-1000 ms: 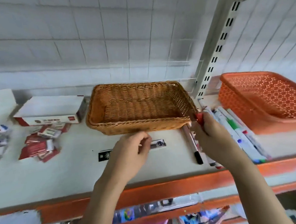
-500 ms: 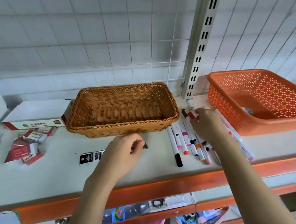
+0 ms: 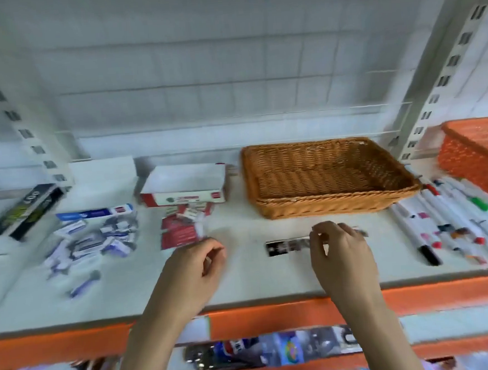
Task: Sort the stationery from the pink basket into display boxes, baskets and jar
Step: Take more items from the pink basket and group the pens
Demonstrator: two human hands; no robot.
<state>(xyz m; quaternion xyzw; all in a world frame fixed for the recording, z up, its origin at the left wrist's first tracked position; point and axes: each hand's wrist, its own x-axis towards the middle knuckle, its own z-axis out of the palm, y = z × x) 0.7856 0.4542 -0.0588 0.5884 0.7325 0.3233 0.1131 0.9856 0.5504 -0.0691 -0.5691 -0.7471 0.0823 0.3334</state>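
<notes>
Hovering over the white shelf [image 3: 243, 274], the left hand [image 3: 191, 278] has its fingers curled inward; whether they pinch anything is lost in blur. The right hand [image 3: 340, 259], fingers bent, touches the right end of a black label strip [image 3: 287, 246] lying flat, long axis from nine to three o'clock, just at six o'clock of the wicker basket [image 3: 329, 179]. Both forearms rise from the lower edge. Marker pens [image 3: 453, 222] lie at the basket's four o'clock.
</notes>
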